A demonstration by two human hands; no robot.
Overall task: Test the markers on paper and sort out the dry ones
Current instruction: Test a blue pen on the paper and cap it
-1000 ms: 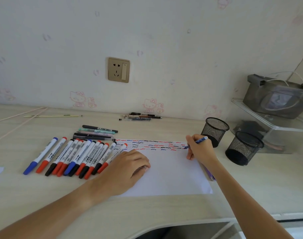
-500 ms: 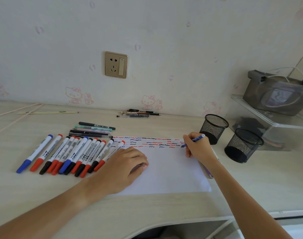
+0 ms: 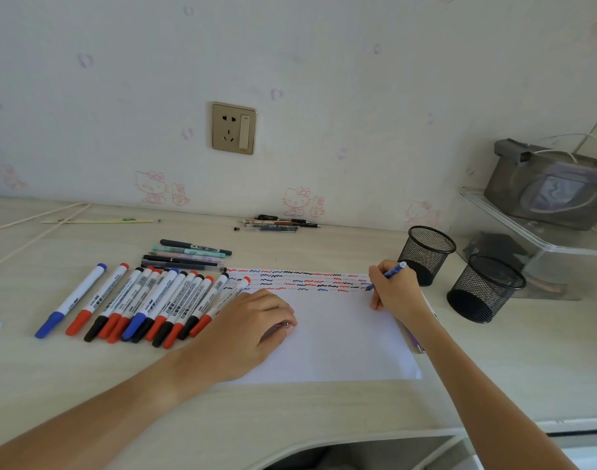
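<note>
Blue marker (image 3: 388,275) is under test: its tip meets the paper (image 3: 334,334) at the right end of the rows of squiggles (image 3: 297,281), held pen-fashion in the fingers of the right hand (image 3: 394,290). Left hand (image 3: 253,320) lies on the sheet's left part, fingers curled round a small object, seemingly a cap, though that cannot be confirmed. Judged step: trial stroke in progress; next comes reading the mark, recapping, then placing the marker by result. Capped markers (image 3: 144,305), blue, red and black, lie in a row on the worktop (image 3: 494,368) left of the sheet, pens (image 3: 188,256) behind them, two mesh cups (image 3: 426,254) at right
</note>
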